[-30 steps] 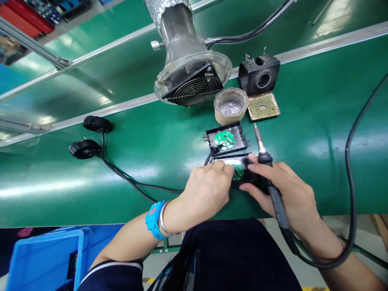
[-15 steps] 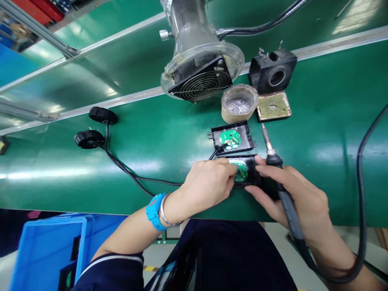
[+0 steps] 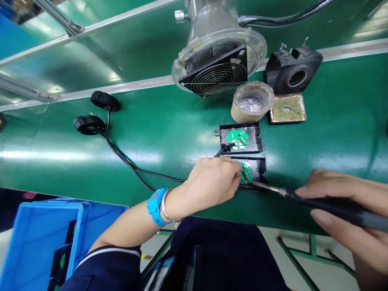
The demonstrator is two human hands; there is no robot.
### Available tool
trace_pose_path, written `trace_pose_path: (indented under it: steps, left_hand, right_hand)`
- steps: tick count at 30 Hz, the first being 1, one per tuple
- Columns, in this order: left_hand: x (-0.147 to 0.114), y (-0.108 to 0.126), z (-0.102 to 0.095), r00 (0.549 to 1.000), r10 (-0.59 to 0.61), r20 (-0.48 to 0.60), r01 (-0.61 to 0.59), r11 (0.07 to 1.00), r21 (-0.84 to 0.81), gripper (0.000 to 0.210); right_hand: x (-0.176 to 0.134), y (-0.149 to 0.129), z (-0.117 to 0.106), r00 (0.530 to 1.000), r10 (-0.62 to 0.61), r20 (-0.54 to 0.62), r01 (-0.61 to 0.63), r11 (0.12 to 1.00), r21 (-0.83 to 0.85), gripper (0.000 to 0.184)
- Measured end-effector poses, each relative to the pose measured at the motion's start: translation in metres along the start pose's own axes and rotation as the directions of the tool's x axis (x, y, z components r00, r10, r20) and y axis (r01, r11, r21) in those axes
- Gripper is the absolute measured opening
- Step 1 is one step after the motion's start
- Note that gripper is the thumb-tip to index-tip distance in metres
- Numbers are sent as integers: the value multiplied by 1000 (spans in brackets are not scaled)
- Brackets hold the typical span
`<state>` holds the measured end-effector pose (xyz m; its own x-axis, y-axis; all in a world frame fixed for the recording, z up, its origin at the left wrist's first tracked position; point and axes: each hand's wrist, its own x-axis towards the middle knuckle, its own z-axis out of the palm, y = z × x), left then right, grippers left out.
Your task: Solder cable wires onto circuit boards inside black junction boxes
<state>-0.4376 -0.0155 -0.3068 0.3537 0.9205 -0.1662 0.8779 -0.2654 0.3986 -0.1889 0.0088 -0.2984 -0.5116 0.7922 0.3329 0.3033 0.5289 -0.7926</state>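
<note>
Iron (image 3: 333,205) clamped in R hand (image 3: 351,184), tip (image 3: 256,184) at lower PCB (image 3: 246,170); L hand (image 3: 210,180) alongside, can't tell grip.

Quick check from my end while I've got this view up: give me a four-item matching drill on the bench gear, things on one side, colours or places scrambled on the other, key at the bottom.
Things
1. Soldering iron
2. Wristband
3. Fan
4. Round tub

Colours or places
A. Blue, next to a metal bangle
B. Holding silvery bits
C. In the right hand
D. Black, at the mouth of the grey hood

Pairs: 1-C, 2-A, 3-D, 4-B
</note>
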Motion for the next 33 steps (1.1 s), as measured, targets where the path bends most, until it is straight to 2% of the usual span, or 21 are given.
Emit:
trace_pose_path:
  steps: [3, 10, 21, 28, 33]
  left_hand:
    - [0, -2, 0, 1000, 17, 16, -17, 1000, 15, 17]
    - [0, -1, -2, 999, 31, 24, -32, 999, 22, 19]
    - [0, 1, -2, 1000, 9, 4, -9, 1000, 11, 16]
    - [2, 1, -2, 1000, 1, 5, -1, 1000, -7, 13]
    - [2, 2, -2, 1000, -3, 9, 4, 1000, -15, 12]
  right_hand:
    - [9, -3, 5, 991, -55, 119, 44, 995, 94, 17]
    - [14, 1, 16, 981, -86, 172, 50, 978, 204, 21]
    - [16, 5, 14, 958, -132, 254, 90, 981, 170, 24]
    - [17, 7, 13, 955, -134, 265, 91, 981, 169, 25]
    - [18, 9, 12, 945, -178, 273, 129, 973, 190, 26]
